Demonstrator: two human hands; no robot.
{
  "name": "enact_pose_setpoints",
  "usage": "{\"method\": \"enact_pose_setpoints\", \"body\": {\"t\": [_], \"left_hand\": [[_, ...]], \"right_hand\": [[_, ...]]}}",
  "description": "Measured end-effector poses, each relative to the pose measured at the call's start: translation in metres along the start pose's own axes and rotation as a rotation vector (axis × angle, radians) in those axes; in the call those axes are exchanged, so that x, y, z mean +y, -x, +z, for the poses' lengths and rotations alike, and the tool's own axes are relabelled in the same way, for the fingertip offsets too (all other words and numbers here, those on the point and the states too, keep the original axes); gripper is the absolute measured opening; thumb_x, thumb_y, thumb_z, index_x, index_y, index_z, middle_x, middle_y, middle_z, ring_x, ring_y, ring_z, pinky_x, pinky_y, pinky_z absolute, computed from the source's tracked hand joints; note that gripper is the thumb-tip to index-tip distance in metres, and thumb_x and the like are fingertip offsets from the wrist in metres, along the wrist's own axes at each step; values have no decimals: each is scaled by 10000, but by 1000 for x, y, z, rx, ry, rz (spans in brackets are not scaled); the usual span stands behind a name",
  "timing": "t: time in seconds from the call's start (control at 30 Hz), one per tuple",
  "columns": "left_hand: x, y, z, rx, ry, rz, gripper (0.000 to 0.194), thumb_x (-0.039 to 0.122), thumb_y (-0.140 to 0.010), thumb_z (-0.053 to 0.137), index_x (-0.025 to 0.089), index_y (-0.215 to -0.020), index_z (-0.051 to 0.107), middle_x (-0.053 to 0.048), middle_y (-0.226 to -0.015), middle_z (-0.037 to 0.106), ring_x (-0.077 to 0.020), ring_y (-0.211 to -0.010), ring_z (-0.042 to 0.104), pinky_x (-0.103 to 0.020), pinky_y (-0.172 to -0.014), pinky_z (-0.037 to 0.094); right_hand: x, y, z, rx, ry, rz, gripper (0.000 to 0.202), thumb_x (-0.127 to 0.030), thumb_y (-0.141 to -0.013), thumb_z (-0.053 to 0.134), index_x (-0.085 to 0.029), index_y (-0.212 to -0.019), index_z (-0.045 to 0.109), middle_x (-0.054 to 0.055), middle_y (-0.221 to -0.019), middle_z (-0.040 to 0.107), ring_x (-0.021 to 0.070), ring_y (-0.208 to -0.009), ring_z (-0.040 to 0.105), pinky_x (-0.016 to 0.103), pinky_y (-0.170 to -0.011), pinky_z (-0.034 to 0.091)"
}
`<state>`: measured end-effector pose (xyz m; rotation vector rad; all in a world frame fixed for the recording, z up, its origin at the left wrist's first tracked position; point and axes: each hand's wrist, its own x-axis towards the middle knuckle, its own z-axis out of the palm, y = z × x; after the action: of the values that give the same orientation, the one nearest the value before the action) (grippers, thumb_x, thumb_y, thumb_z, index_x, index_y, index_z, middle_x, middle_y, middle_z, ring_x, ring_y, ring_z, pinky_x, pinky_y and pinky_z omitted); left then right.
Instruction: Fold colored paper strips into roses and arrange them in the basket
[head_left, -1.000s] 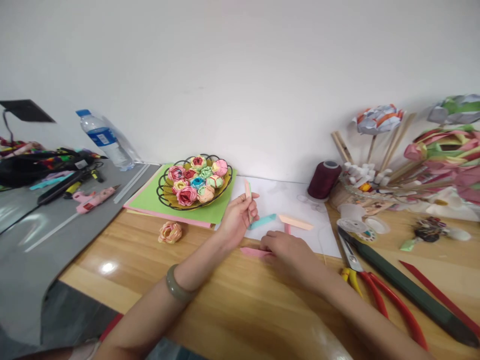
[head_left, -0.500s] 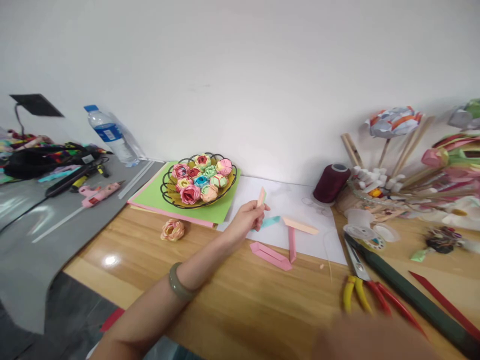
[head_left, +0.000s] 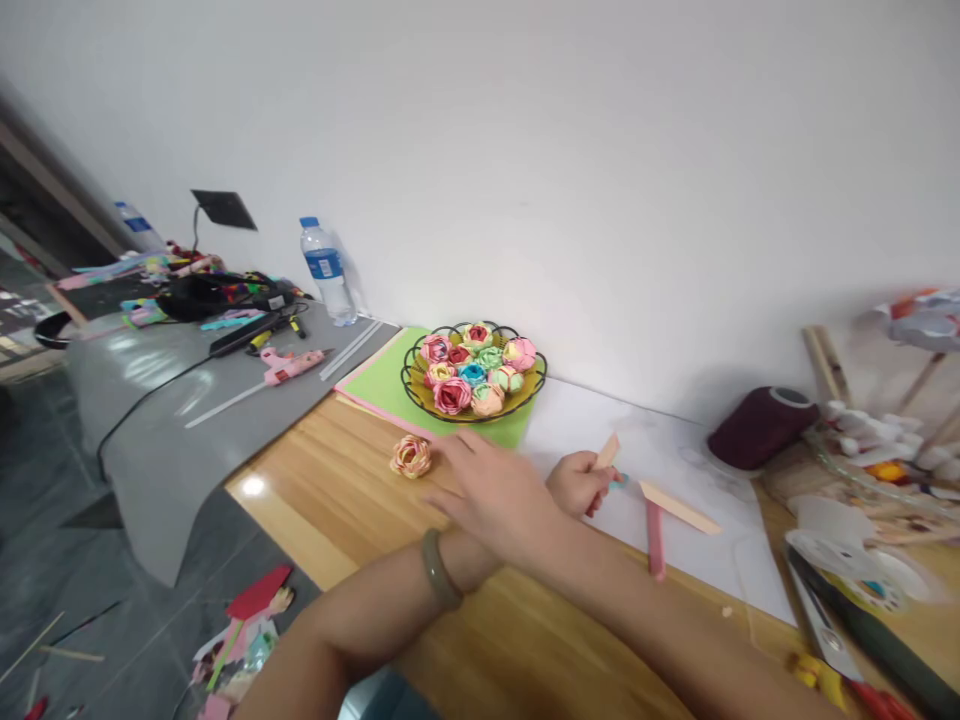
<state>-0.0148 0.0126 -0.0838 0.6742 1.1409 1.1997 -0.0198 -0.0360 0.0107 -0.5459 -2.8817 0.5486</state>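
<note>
Strip (head_left: 607, 452) sits pinched in the left hand (head_left: 582, 486): likely light, easily creased, best held by its edges; its lower end is hidden. The right hand (head_left: 493, 488), fingers spread, palm unseen, seems empty beside the flower (head_left: 411, 456) on the surface (head_left: 322, 480): probably crushable, best cupped low. Scissors (head_left: 829, 640) are cut off.

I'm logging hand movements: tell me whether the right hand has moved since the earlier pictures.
Yes: against the flower basket, the right hand has moved left and is now near the loose paper flower.
</note>
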Motion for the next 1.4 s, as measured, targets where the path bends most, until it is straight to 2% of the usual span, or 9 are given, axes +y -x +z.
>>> {"method": "enact_pose_setpoints", "body": {"t": [0.1, 0.23, 0.43, 0.7, 0.83, 1.03, 1.13, 1.3, 1.4], "left_hand": [[1, 2, 3, 7, -112, -29, 120, 201, -771, 480, 152, -679, 539, 78, -420, 372, -68, -365, 312, -210, -413, 246], [4, 10, 6, 21, -247, -56, 102, 217, -749, 496, 166, -708, 573, 60, -465, 399, -88, -423, 363, -216, -450, 293], [2, 14, 6, 54, -378, -47, 142, 285, -736, 523, 211, -782, 635, 34, -529, 445, -126, -526, 410, -242, -550, 358], [-5, 7, 4, 27, -424, -32, 236, 295, -757, 471, 211, -877, 656, 24, -584, 492, -125, -494, 433, -256, -516, 350], [-2, 10, 6, 34, -465, -31, 229, 281, -758, 472, 204, -874, 655, 29, -577, 474, -123, -500, 428, -249, -505, 326], [5, 15, 8, 46, -522, -50, 227, 244, -762, 476, 188, -903, 645, 34, -588, 465, -116, -519, 420, -235, -520, 329], [8, 18, 9, 29, -520, -62, 245, 246, -784, 450, 181, -926, 638, 35, -594, 463, -111, -521, 430, -224, -512, 342], [8, 19, 8, 19, -518, -62, 236, 254, -802, 452, 183, -924, 641, 39, -598, 480, -104, -520, 440, -224, -505, 354], [5, 16, 6, 17, -523, -71, 218, 275, -819, 478, 174, -921, 642, 21, -655, 545, -123, -567, 487, -268, -577, 417]], "right_hand": [[-7, -46, 24, -69, 63, -26, 481, -304, -722, 668, -129, -1138, 504, 163, -1071, 593, 298, -912, 607, 392, -691, 493], [-3, -61, 42, -134, 41, -70, 300, -139, -733, 596, -130, -1026, 534, 157, -1039, 597, 265, -880, 615, 335, -664, 468], [4, -51, 31, -133, -170, -192, 482, -200, -729, 595, -196, -1172, 404, 69, -1137, 546, 186, -914, 577, 280, -721, 453], [8, -29, 23, -15, -389, -268, 481, -219, -707, 664, -209, -1129, 434, 69, -1175, 500, 188, -1034, 513, 309, -867, 416], [19, -26, 31, -25, -272, -161, 559, -257, -707, 686, -187, -1182, 400, 85, -1207, 496, 183, -1088, 499, 283, -899, 405], [27, -21, 37, -103, -81, -18, 649, -272, -717, 663, -159, -1289, 377, 131, -1221, 521, 264, -957, 591, 364, -759, 472], [22, -21, 36, -126, 8, -26, 631, -276, -729, 641, -196, -1299, 382, 117, -1241, 509, 269, -953, 592, 373, -750, 476], [10, -24, 36, -178, 122, -73, 347, -113, -714, 563, -163, -1057, 566, 135, -1137, 539, 267, -948, 576, 338, -673, 487], [7, -20, 26, -169, 135, -87, 429, -111, -736, 508, -150, -1164, 504, 139, -1121, 547, 265, -975, 564, 343, -695, 487]]}}
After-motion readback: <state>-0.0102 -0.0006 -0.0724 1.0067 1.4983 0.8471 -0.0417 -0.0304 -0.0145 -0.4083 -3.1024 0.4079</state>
